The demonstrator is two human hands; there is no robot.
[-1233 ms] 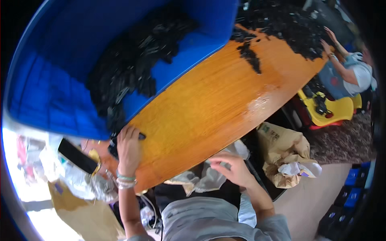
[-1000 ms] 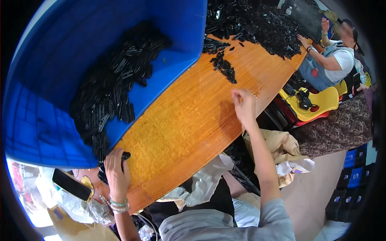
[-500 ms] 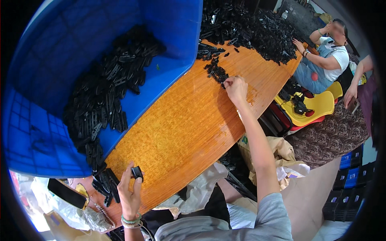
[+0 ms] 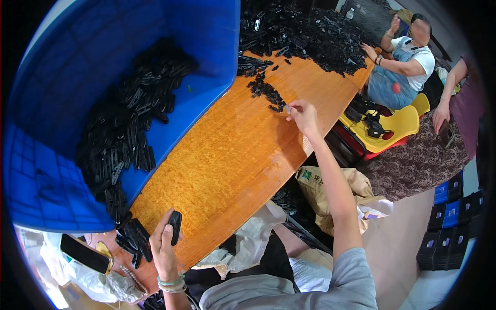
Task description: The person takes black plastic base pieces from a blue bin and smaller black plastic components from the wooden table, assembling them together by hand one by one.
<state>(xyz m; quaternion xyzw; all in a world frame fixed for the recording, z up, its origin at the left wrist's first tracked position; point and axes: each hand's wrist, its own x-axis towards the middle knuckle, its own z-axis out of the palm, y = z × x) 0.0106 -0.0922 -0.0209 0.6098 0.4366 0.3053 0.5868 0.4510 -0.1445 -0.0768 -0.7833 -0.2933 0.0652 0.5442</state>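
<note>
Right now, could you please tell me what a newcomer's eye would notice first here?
Probably the big blue bin at upper left, black pieces heaped inside. Next, the dark heap at the far end of the brown table. Then the left hand, lower left, holding an oblong black part.

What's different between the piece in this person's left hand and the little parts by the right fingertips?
The piece is single; the little parts are many, in a trail. The piece looks bigger than each of the little parts. The left hand holds the piece; the little parts lie on the table. Both are black.
</note>
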